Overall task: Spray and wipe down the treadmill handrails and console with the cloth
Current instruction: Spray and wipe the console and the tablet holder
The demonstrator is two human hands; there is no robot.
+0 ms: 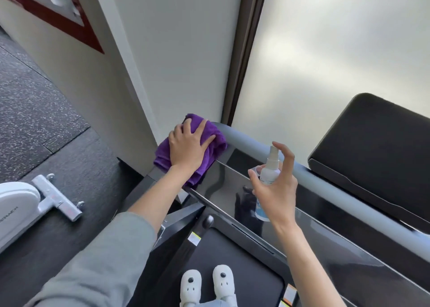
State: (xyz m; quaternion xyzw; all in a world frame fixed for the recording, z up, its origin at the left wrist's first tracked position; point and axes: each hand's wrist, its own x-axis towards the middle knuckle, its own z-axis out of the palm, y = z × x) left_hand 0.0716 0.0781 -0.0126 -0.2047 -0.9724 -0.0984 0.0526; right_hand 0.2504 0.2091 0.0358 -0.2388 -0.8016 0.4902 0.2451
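White slippers [206,283] are seen on the treadmill belt below the glossy console [302,218]. A purple cloth [209,141] is pressed flat by the left hand [187,147] onto the grey handrail [314,178], whose long axis runs rightward from it. A spray bottle [267,178] is gripped by the right hand [277,190], the nearer one to the unwiped stretch.

Two hands are at work on one treadmill: the left hand [187,147] on one purple cloth [210,141], the right hand [277,190] around one white spray bottle [270,169]. One grey handrail [321,178] crosses above one glossy black console [325,234]. Two white slippers [207,283] stand on one dark belt [251,271]. One white exercise machine [28,209] sits on the floor at left. One red-framed board [69,25] hangs on the wall.
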